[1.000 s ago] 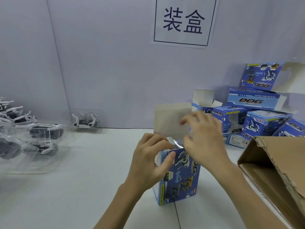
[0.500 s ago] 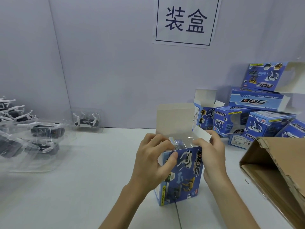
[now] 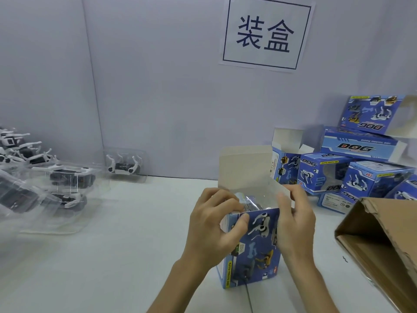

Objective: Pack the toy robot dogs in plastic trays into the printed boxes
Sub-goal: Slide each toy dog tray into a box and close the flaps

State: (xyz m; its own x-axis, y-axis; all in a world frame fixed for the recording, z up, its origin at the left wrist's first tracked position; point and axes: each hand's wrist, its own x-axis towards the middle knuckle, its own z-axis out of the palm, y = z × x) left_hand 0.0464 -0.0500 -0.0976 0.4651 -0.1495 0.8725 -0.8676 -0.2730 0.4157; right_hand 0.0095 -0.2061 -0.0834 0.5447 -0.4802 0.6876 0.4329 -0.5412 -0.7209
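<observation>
A packing workstation: wall sign [image 3: 267,33], stacked printed boxes [image 3: 358,168], trayed toy dogs [image 3: 45,177], cardboard carton [image 3: 383,240].

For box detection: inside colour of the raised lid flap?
Plain greyish-white, unprinted: lid flap, head view.

Faces pale lilac wall panels [image 3: 158,86] joined at a vertical seam [image 3: 94,98], bearing a paper sign [image 3: 266,35]; overlooks an evenly lit white tabletop [image 3: 135,256].

White table [image 3: 135,256]. Centre-front: one printed box [image 3: 255,256] standing upright, top flap open. Left: overlapping heap of clear trays [image 3: 45,188] holding toy robot dogs. Back by the wall: single tray [image 3: 125,164] with one dog. Right back: stacked blue boxes [image 3: 352,175]. Right edge: brown carton [image 3: 379,240], mouth open.
</observation>
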